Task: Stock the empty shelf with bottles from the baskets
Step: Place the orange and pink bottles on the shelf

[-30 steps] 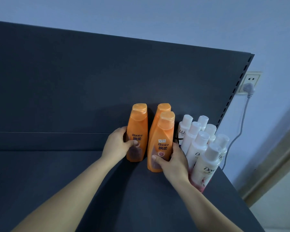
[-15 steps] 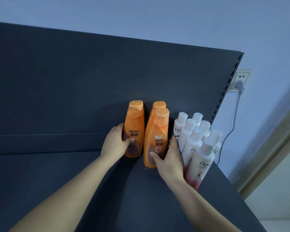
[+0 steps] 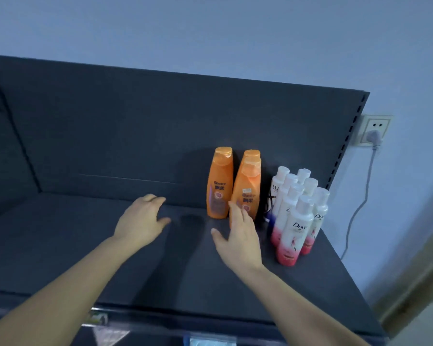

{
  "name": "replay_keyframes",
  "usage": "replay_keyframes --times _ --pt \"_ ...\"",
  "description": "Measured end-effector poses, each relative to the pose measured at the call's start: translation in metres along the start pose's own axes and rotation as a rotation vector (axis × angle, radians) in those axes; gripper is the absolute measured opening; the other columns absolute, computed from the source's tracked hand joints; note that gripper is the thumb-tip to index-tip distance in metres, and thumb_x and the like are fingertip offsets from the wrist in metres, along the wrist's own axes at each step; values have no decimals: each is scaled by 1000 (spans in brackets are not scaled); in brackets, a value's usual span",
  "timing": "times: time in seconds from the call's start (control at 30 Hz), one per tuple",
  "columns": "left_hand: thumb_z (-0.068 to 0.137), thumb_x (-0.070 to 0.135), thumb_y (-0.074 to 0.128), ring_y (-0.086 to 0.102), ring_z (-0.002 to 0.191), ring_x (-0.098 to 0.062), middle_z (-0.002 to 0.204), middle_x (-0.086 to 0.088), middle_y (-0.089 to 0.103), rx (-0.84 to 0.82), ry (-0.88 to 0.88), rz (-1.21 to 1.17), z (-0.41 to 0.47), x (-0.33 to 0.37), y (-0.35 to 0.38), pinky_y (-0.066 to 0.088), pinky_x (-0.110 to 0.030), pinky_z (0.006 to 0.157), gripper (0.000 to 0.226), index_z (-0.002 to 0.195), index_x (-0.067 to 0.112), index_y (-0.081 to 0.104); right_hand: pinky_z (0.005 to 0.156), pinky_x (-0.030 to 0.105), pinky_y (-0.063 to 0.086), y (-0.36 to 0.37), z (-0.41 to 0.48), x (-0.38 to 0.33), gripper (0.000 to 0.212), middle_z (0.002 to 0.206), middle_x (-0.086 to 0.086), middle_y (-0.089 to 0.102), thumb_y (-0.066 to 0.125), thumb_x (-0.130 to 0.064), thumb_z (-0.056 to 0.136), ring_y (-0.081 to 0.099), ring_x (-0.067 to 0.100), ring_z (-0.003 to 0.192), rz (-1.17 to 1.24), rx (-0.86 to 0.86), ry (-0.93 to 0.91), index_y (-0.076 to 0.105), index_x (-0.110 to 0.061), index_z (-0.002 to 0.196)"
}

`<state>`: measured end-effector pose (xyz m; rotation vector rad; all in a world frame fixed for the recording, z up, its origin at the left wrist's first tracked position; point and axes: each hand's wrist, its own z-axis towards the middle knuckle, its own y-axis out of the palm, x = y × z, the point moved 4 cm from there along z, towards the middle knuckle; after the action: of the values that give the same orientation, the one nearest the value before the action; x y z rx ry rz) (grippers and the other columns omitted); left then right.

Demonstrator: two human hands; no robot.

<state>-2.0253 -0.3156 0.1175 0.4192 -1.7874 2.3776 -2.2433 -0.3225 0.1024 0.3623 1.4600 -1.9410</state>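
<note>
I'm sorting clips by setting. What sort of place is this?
Probably a shop mock-up or stockroom: a dark retail shelf with a slotted upright, branded orange shampoo bottles and white bottles grouped by kind, against a plain wall with a socket.

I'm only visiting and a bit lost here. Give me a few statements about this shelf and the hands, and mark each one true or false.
1. Three orange bottles stand on the shelf. True.
2. The left hand grips an orange bottle. False: it is open, holds nothing, and is off to the left of them.
3. The white bottles stand to the right of the orange ones. True.
4. The right hand holds a white bottle. False: it is open and empty, in front of the orange bottles.
5. A plug sits in the wall socket. True.
6. The orange bottles lie on their sides. False: they stand upright.
</note>
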Motion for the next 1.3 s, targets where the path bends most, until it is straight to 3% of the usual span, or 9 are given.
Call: replay_keyframes --times 0.13,0.37,0.6,0.77,0.93,1.17,1.3 --pt "95 42 54 38 134 -22 147 -2 42 19 -103 180 -64 -31 -26 37 -35 108 61 147 14 37 112 35 34 20 -22 -26 65 146 1 43 62 -35 92 37 22 136 -63 -189 -114 35 -17 149" --pt "95 43 52 39 134 -22 144 0 44 -12 -352 419 -183 -96 -69 38 -36 103 59 146 18 36 113 38 34 68 -72 -101 65 150 2 40 60 -35 92 34 24 138 -96 -447 -346 35 -19 149" --pt "91 45 56 42 131 -22 137 0 50 -49 -613 497 -290 -159 -103 42 -37 102 56 138 19 44 107 37 36 117 -130 -184 57 145 4 44 59 -32 91 38 25 133 -105 -606 -563 41 -18 143" --pt "91 46 55 48 123 -20 129 1 55 -86 -771 532 -353 -209 -121 42 -35 93 45 128 21 49 107 38 38 160 -163 -245 58 143 5 47 62 -36 89 40 27 133 -123 -703 -693 44 -17 141" --pt "89 48 56 49 122 -20 128 1 56 -99 -883 530 -400 -266 -131 43 -36 92 52 133 22 48 105 37 39 212 -192 -302 55 140 4 48 62 -35 89 40 26 132 -128 -788 -758 45 -18 139" --pt "90 42 57 51 118 -23 124 -2 57 -158 -951 506 -440 -346 -128 44 -37 90 41 124 19 52 102 39 42 295 -222 -361 50 133 4 50 60 -36 88 42 26 128 -193 -914 -764 49 -18 133" --pt "91 40 56 53 115 -24 121 -4 59 -181 -968 452 -454 -383 -116 46 -38 88 36 119 18 54 105 39 41 340 -236 -378 55 140 4 48 60 -37 89 40 25 132 -223 -987 -742 46 -18 138"
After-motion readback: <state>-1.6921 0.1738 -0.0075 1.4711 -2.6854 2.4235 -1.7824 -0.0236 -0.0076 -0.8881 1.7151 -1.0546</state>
